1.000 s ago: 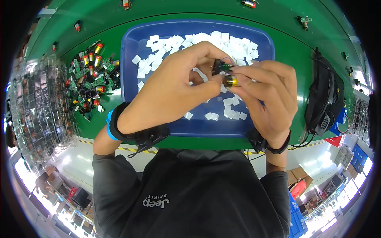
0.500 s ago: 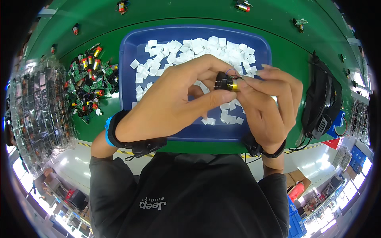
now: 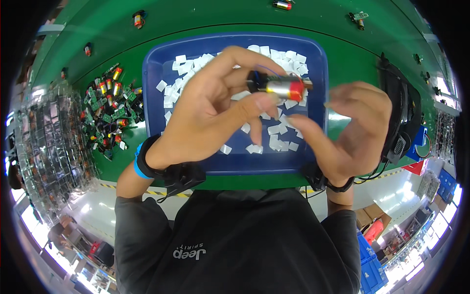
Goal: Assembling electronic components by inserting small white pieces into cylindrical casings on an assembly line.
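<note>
My left hand point(image 3: 210, 112) pinches a small cylindrical part point(image 3: 281, 87), silver with a red end and a black end, between thumb and fingers above a blue tray point(image 3: 235, 164). A thin wire runs from the part's black end. My right hand point(image 3: 350, 130) is just to the right of it, fingers spread and curled, holding nothing, its fingertips a short way from the part. Many small white paper pieces point(image 3: 274, 139) lie loose in the tray under both hands.
A heap of small cylindrical parts and green circuit boards point(image 3: 110, 115) lies left of the tray on the green table point(image 3: 112, 39). Clear trays of parts point(image 3: 46, 142) stand at far left. A black device point(image 3: 404, 115) lies to the right. Single parts point(image 3: 139, 18) sit at the back.
Both hands held the small part together before. My right hand has let go and pulled away to the right, and the part now rests in my left hand alone.
</note>
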